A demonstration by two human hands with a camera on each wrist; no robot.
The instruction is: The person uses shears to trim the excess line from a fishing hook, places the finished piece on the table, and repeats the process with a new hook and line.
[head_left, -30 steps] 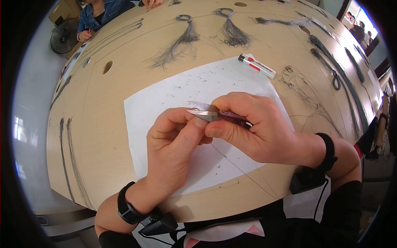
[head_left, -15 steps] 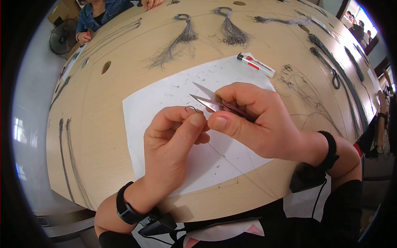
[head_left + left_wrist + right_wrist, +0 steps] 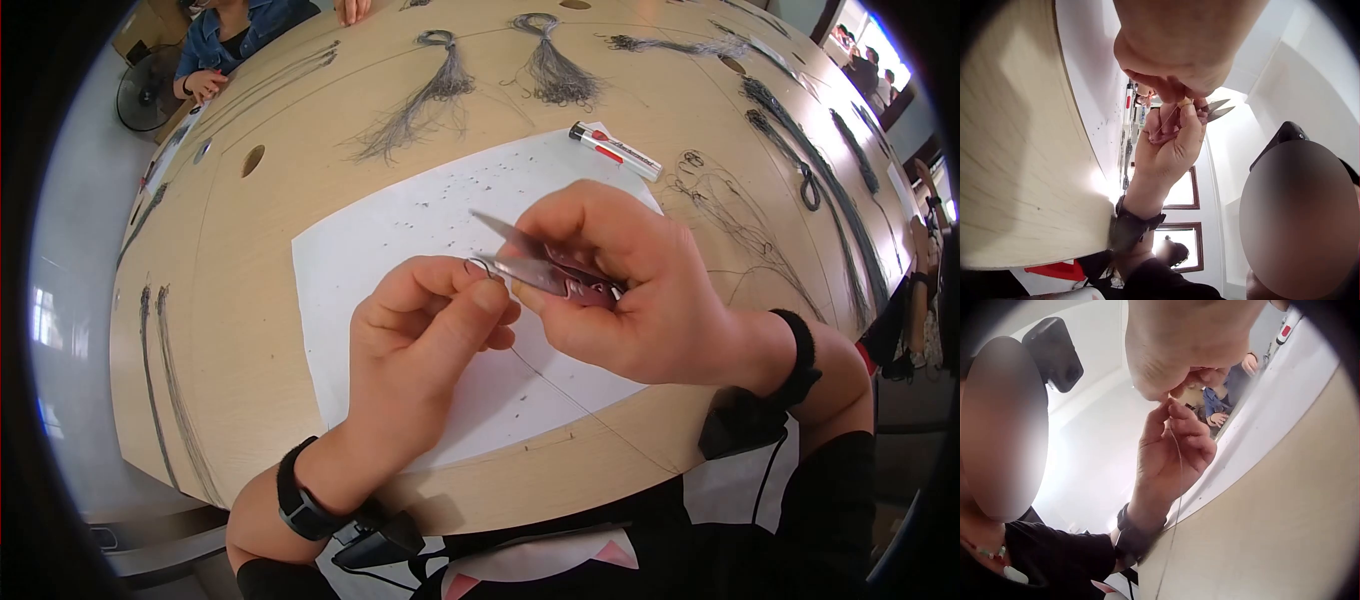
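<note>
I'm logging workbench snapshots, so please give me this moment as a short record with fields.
Left hand: left hand pinches a small curved hook
Right hand: right hand holds scissors, blades apart
Blade position: close to the hook; contact cannot be told
Line: thin line runs from the left hand across the paper toward the near table edge
Surface: white paper with dark specks, on a wooden table
Far side: marker-like tube at the paper's corner; two looped bundles beyond
</note>
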